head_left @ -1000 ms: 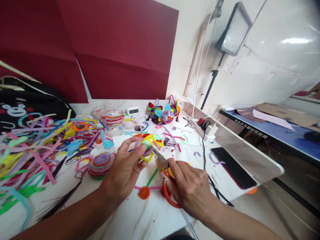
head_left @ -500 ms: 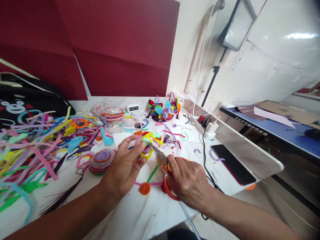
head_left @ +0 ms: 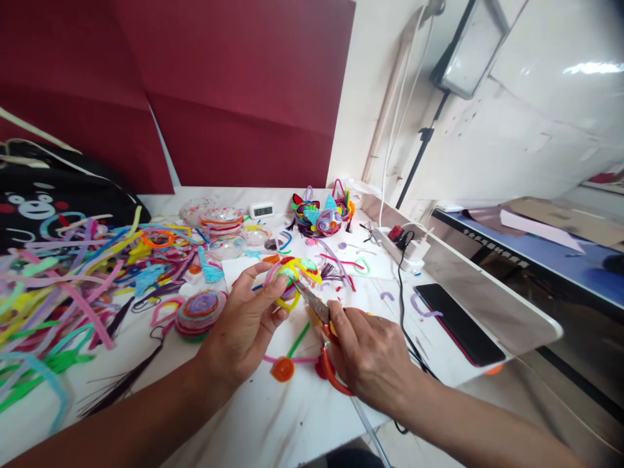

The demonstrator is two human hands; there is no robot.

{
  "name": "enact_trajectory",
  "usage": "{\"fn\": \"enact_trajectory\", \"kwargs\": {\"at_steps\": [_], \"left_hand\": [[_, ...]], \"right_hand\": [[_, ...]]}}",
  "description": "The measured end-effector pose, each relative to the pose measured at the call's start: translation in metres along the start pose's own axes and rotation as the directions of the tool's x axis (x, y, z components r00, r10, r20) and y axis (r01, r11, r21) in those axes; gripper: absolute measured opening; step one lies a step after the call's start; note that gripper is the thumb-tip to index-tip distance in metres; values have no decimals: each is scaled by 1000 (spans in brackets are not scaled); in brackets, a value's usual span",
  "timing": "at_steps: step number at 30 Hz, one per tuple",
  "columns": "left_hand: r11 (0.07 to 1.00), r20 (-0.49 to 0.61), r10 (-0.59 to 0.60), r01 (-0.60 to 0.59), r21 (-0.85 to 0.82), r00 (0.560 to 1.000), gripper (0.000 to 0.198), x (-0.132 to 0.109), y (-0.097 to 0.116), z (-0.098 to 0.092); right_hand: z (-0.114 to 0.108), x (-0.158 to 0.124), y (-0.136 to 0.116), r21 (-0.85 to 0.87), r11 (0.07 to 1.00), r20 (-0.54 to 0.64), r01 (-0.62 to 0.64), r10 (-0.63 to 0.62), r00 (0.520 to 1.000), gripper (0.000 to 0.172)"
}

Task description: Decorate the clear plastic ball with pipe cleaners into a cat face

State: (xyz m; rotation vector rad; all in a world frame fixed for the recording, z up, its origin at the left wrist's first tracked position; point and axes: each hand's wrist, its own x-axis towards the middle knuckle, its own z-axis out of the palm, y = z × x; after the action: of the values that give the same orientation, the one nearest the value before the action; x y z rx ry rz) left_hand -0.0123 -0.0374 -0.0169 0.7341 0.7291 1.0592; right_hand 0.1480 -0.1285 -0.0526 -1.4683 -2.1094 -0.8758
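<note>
My left hand [head_left: 251, 318] pinches a small colourful pipe-cleaner ornament [head_left: 294, 268], with yellow, green and pink strands showing past the fingertips. In my right hand [head_left: 368, 348] is a pair of scissors [head_left: 316, 303] with orange handles. Their metal blades point up and left, with the tips against the ornament; the exact contact point is too small to make out. Below the hands lie an orange coiled disc [head_left: 283, 368] and a green pipe-cleaner stem [head_left: 299, 340]. A round layered pipe-cleaner piece [head_left: 201, 313] sits just left of my left hand.
Loose pipe cleaners [head_left: 63, 279] pile up at the left, by a black bag [head_left: 63, 188]. Finished ornaments [head_left: 324, 214] stand at the back near a small digital clock [head_left: 262, 210]. A power strip [head_left: 400, 250], its black cable and a phone [head_left: 461, 325] lie at the right.
The view has shifted slightly, so the scene sits a little further right. Both hands keep their grips, and the scissor tips remain at the ornament.
</note>
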Motion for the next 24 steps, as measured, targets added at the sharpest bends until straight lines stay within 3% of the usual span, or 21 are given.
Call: {"fn": "enact_trajectory", "kwargs": {"at_steps": [8, 24], "left_hand": [[1000, 20, 22, -21, -10, 1000, 49, 1, 0, -1], [1000, 5, 8, -8, -22, 1000, 42, 1, -2, -1]], "right_hand": [[-4, 4, -8, 38, 992, 56, -120, 118, 991, 33], [-12, 7, -12, 93, 979, 80, -181, 173, 982, 31]]}}
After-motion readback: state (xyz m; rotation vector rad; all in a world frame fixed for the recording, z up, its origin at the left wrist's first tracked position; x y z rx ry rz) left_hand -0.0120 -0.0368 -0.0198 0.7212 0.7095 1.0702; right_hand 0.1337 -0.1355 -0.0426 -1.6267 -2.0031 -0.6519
